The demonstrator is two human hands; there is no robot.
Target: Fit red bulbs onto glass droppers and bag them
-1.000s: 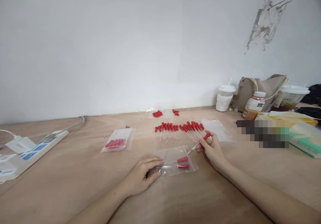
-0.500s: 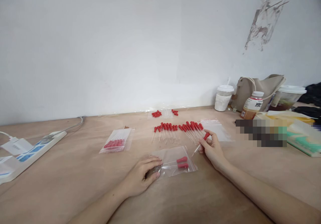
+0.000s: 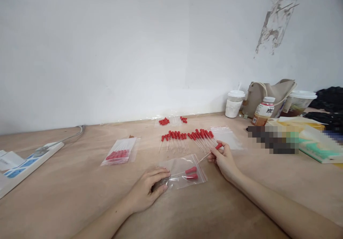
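Note:
My right hand (image 3: 223, 158) pinches a dropper (image 3: 206, 157) by its red rubber bulb, the thin clear tube pointing down and left. The tube's tip is close to the mouth of a clear zip-lock bag (image 3: 178, 185), which lies flat with two red-bulbed droppers inside. My left hand (image 3: 150, 187) grips the left end of that bag, fingers on top and thumb at the lower edge. Beyond the bag, loose droppers (image 3: 175, 135) lie in a row, with a second group (image 3: 200, 134) just to their right. Another zip-lock bag (image 3: 120, 151) of several droppers lies to the left.
Loose red bulbs (image 3: 164, 121) lie on clear plastic near the wall. A flat zip-lock bag (image 3: 227, 139) rests behind my right hand. Right: a lidded cup (image 3: 235, 105), a bottle (image 3: 264, 112), a beige handbag (image 3: 276, 90). Left: a power strip (image 3: 34, 164) with a cable.
My right hand has turned the dropper to a flatter slant and brought its tip nearer the bag's mouth. My left hand stays on the bag. The whole view has shifted slightly.

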